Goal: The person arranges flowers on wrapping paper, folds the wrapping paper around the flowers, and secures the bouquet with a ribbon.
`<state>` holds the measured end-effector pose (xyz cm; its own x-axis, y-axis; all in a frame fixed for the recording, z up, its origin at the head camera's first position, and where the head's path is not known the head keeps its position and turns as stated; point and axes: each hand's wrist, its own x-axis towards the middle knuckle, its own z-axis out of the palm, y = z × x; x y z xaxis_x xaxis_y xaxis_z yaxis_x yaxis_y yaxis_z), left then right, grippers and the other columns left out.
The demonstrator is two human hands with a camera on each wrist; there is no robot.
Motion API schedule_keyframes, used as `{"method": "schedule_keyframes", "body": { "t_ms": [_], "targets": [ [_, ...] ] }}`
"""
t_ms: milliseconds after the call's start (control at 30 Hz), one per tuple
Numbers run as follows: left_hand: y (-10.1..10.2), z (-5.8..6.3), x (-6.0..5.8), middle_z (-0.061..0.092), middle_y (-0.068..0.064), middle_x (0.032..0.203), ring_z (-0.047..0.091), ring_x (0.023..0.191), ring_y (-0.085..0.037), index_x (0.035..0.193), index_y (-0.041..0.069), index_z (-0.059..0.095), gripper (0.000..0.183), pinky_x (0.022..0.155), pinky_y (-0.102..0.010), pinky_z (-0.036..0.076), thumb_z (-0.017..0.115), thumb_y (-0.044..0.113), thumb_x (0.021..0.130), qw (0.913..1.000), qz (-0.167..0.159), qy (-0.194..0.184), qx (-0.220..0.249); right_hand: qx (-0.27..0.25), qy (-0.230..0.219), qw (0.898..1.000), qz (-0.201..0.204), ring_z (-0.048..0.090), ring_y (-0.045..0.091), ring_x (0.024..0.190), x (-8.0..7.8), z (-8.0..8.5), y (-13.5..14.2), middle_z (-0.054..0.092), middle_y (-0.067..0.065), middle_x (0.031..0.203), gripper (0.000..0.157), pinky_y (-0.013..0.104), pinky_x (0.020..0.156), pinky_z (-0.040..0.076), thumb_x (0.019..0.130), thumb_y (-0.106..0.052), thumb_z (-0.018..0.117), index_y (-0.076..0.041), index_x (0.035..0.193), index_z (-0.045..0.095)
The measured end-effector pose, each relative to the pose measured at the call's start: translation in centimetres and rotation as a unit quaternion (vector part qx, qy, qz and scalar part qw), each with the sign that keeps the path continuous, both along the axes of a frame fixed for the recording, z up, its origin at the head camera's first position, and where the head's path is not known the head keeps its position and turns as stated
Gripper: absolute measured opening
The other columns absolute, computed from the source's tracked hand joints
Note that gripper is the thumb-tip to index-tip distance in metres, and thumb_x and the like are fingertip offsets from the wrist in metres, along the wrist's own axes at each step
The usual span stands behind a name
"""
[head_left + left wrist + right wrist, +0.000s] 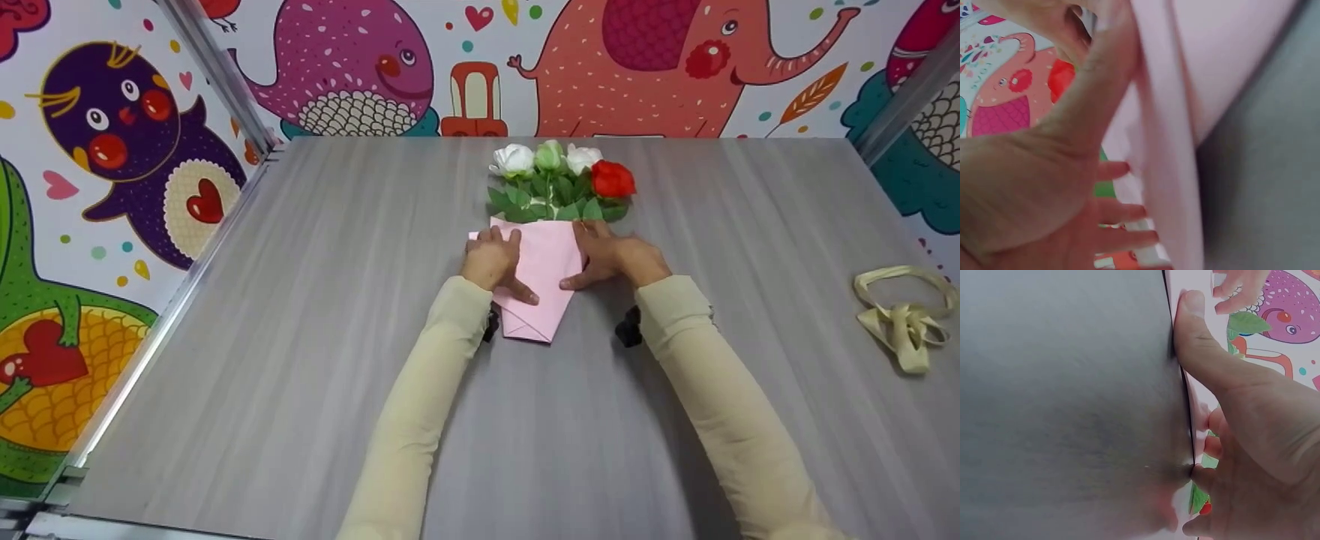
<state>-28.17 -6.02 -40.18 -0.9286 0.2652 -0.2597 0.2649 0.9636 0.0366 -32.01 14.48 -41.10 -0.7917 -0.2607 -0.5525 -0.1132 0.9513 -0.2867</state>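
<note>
A bouquet lies on the table in the head view, wrapped in pink paper that narrows to a folded lower end. White roses, a pale green rosebud and a red rose show above green leaves at the wrap's top. My left hand presses the left side, its thumb reaching over the front. In the left wrist view its fingers lie straight along a raised paper fold. My right hand rests along the right edge, thumb lower and fingers near the top. The stems are hidden inside the paper.
A loop of cream ribbon with a bow lies at the table's right side. The grey table meets walls with cartoon animals at the back and left. Metal rails run along its edge and corners.
</note>
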Motion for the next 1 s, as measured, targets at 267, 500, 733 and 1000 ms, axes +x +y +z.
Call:
{"method": "schedule_keyframes", "body": {
  "t_ms": [267,500,733,1000],
  "targets": [
    [-0.4,-0.1,-1.0,0.031,-0.035,0.156,0.034,0.142,-0.04,0.158,0.005,0.022,0.122,0.111,-0.053,0.041,0.079,0.069,0.07,0.9996,-0.001,-0.027,0.013,-0.008,0.002,1.0,-0.005,0.002,0.047,0.153,0.0,-0.2,0.0,-0.008,0.016,0.168,0.125,0.073,0.117,0.009,0.077,-0.066,0.072,-0.016,0.162,-0.005],
    [-0.3,-0.1,-1.7,0.037,-0.031,0.151,0.037,0.137,-0.039,0.157,0.006,0.022,0.122,0.109,-0.049,0.044,0.078,0.069,0.07,0.9995,0.008,-0.03,0.009,-0.01,0.001,1.0,-0.005,0.001,0.05,0.152,0.0,-0.2,0.1,-0.009,0.015,0.168,0.126,0.074,0.116,0.01,0.076,-0.067,0.072,-0.018,0.162,-0.005],
    [0.2,0.6,-1.4,0.049,-0.029,0.139,0.045,0.128,-0.035,0.155,0.002,0.025,0.123,0.1,-0.046,0.051,0.078,0.072,0.069,0.9997,0.004,0.002,-0.025,0.001,0.013,1.0,0.005,0.005,0.052,0.151,0.0,0.1,0.1,-0.006,0.016,0.167,0.124,0.076,0.113,0.015,0.077,-0.068,0.071,-0.017,0.162,-0.004],
    [0.4,0.4,-0.7,0.062,-0.023,0.124,0.05,0.124,-0.032,0.156,-0.001,0.027,0.123,0.097,-0.044,0.052,0.074,0.075,0.07,0.9976,-0.009,0.039,-0.057,0.001,0.013,1.0,0.014,0.004,0.051,0.152,0.1,0.1,-0.1,-0.006,0.018,0.167,0.122,0.074,0.116,0.011,0.079,-0.065,0.071,-0.014,0.162,-0.002]
  ]
}}
